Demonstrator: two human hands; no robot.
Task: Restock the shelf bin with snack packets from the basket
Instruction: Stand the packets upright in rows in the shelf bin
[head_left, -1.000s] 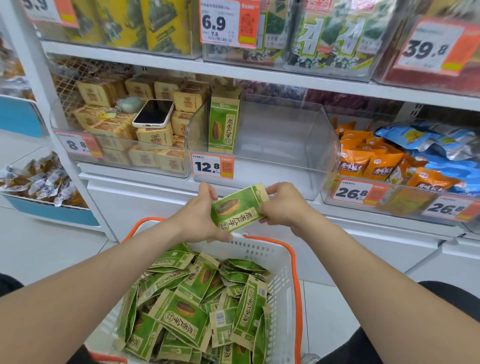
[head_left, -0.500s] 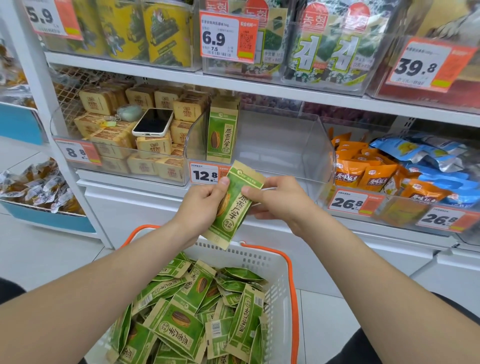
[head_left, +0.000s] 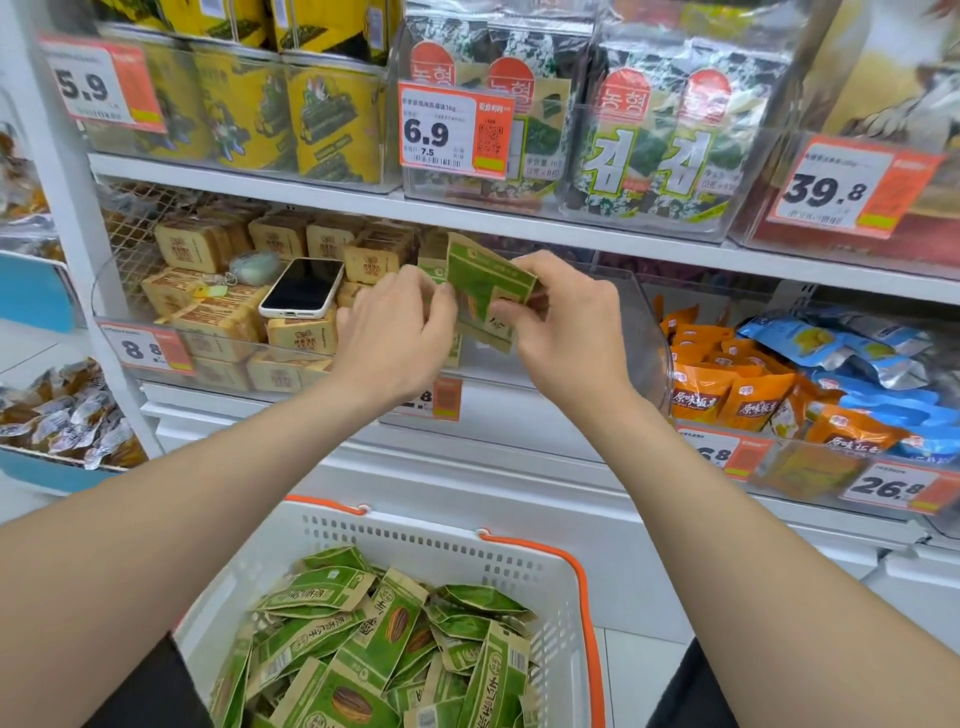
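Below, basket (head_left: 415, 540) of green packets (head_left: 384, 639).

Middle shelf: left hand (head_left: 395, 332) and right hand (head_left: 566, 332) both pinch one green snack packet (head_left: 483, 280), tilted, at the clear shelf bin (head_left: 641, 312). Below, white basket (head_left: 415, 535) holds loose green packets (head_left: 363, 639). Phone (head_left: 303, 287) lies on tan packs in the neighbouring bin.

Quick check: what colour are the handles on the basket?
Orange handles on a white basket; the head view, the only one, shows them clearly.
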